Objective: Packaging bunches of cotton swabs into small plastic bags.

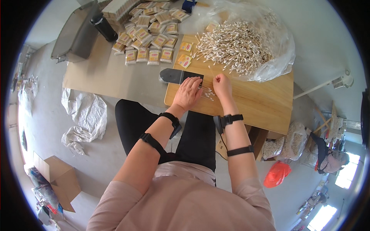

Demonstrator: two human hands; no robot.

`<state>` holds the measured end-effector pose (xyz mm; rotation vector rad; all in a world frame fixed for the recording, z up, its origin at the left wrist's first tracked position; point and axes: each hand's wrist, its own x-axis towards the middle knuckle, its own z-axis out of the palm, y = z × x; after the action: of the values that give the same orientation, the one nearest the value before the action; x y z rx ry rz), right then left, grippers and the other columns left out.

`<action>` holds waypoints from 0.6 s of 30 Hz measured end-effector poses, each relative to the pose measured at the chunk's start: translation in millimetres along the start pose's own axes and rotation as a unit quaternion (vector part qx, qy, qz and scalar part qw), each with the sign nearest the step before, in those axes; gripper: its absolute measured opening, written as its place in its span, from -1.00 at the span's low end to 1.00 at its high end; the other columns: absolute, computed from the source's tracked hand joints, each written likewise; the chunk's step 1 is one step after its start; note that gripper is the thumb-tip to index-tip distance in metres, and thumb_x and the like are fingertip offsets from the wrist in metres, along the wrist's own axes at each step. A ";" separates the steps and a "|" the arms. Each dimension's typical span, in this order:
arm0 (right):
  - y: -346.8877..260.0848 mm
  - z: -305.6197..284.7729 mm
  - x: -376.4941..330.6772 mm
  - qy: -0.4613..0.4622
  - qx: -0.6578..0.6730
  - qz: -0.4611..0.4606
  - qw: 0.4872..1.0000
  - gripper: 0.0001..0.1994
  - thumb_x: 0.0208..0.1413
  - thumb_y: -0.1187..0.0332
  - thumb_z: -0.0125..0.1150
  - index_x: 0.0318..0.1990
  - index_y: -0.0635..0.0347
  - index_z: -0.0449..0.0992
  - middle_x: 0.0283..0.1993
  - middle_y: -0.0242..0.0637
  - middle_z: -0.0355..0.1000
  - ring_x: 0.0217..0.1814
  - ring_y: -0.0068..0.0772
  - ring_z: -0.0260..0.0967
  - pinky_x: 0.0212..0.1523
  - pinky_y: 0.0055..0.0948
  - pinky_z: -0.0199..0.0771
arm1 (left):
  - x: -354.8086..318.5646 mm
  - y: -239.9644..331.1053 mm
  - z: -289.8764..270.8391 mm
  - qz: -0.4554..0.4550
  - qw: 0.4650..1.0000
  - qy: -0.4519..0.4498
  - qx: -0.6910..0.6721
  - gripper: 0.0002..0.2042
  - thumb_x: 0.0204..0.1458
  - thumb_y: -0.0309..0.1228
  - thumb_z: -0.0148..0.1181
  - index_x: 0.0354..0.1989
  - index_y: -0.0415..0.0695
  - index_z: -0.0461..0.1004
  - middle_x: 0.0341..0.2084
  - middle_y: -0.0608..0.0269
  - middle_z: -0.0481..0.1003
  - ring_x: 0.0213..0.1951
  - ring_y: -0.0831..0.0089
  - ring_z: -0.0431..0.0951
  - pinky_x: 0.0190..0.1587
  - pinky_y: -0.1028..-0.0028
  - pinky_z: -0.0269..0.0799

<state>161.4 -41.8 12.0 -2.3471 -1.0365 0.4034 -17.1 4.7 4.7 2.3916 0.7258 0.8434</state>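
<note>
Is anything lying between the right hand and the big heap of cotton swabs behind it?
Nothing visible does. The right hand rests at the small row of swabs, and only bare wooden board lies between it and the swab heap on its clear plastic bag.

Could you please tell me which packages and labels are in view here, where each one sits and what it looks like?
Small packs of cotton swabs: far left of the table, a spread of clear rectangular packets with pink-and-yellow labels.
Loose yellow labels: on the wooden board beside the swab heap, small yellow rectangles with pink print.
Clear plastic bag: far right, crumpled, open under the loose swabs.
Cardboard box: floor, lower left, brown, open.
</note>
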 end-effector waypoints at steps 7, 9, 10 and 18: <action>0.1 -9.9 -16.1 -0.044 0.031 -0.117 0.992 -0.83 0.03 0.36 0.23 -0.24 0.18 0.51 -0.21 -0.13 0.47 -0.22 -0.08 0.48 -0.23 -0.22 0.48 | 1.2 2.9 -0.5 0.023 0.997 -0.041 0.067 -0.58 0.13 -0.27 0.05 0.16 -0.10 0.32 0.18 0.19 0.33 0.23 0.26 0.27 0.32 0.21 0.07; -7.5 -1.9 -2.6 -0.013 0.062 -0.129 0.990 -0.78 0.04 0.34 0.23 -0.15 0.16 0.50 -0.11 -0.12 0.45 -0.16 -0.08 0.47 -0.19 -0.21 0.48 | 0.2 4.6 -1.8 0.022 0.997 -0.050 0.063 -0.60 0.14 -0.26 0.04 0.14 -0.10 0.33 0.16 0.18 0.34 0.23 0.26 0.28 0.33 0.21 0.06; -14.8 2.5 4.1 0.001 0.051 -0.172 0.984 -0.72 0.04 0.33 0.23 -0.07 0.14 0.48 -0.05 -0.11 0.42 -0.10 -0.06 0.45 -0.13 -0.19 0.47 | 0.1 4.4 -2.6 0.021 0.996 -0.059 0.058 -0.61 0.15 -0.25 0.03 0.13 -0.11 0.34 0.14 0.17 0.36 0.22 0.26 0.28 0.33 0.21 0.05; -20.1 31.4 28.1 0.069 0.038 -0.151 0.985 -0.62 0.05 0.31 0.22 0.04 0.17 0.43 -0.02 -0.07 0.40 0.03 0.03 0.38 0.04 -0.15 0.38 | 1.1 3.8 2.2 0.018 0.999 -0.027 0.037 -0.70 0.11 -0.28 0.07 -0.01 -0.12 0.44 0.00 0.21 0.45 0.17 0.30 0.34 0.31 0.24 0.11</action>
<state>153.5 1.6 -3.2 -2.0738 -1.2612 0.1581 -13.7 2.0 6.0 2.4897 0.7066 0.7752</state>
